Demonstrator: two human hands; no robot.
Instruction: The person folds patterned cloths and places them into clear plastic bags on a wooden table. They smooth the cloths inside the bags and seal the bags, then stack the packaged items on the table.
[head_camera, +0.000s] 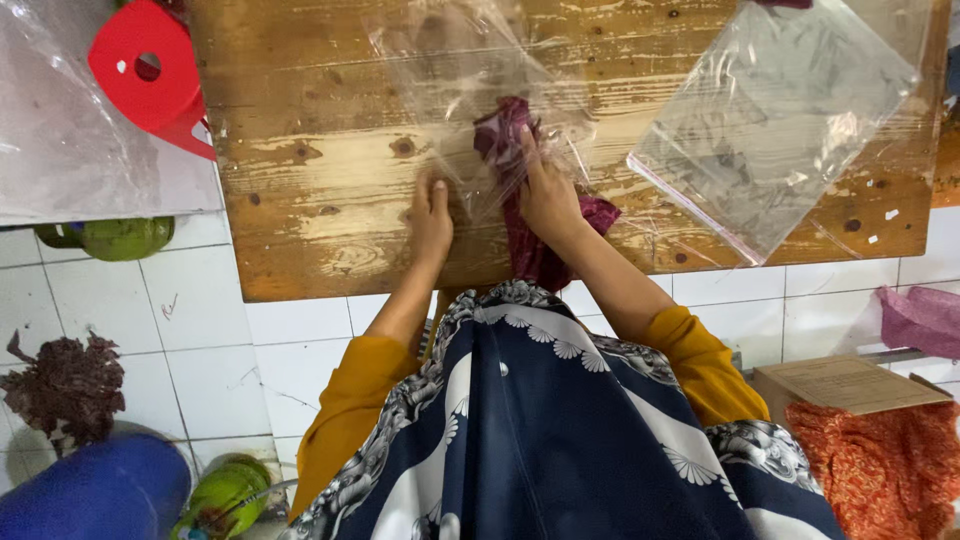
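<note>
A navy scarf (560, 440) patterned in white drapes nearest the camera, with mustard sleeves (345, 400) reaching out from under it toward a worn wooden table (300, 180). On the white tiled floor (210, 340) to the left lie a blue cylinder (90, 490), green bottles (225, 495) and a clump of dark red scraps (60, 385); to the right sit a cardboard box (850, 385) and an orange patterned cloth (885, 465). At the table's near edge the left hand (432, 215) lies flat, fingers spread open, pressing down the edge of a clear plastic bag (470, 70) and gripping nothing. Just beside it the right hand (548, 195) is closed around a maroon cloth (535, 255), pushing its bunched end into the bag's mouth while the rest hangs over the table edge toward the lap. Farther right on the table rests a stack of flat clear bags (780, 120), well apart from both hands. At the far left a red plastic stool (150, 70) stands beside a sheet of clear plastic (60, 130).
</note>
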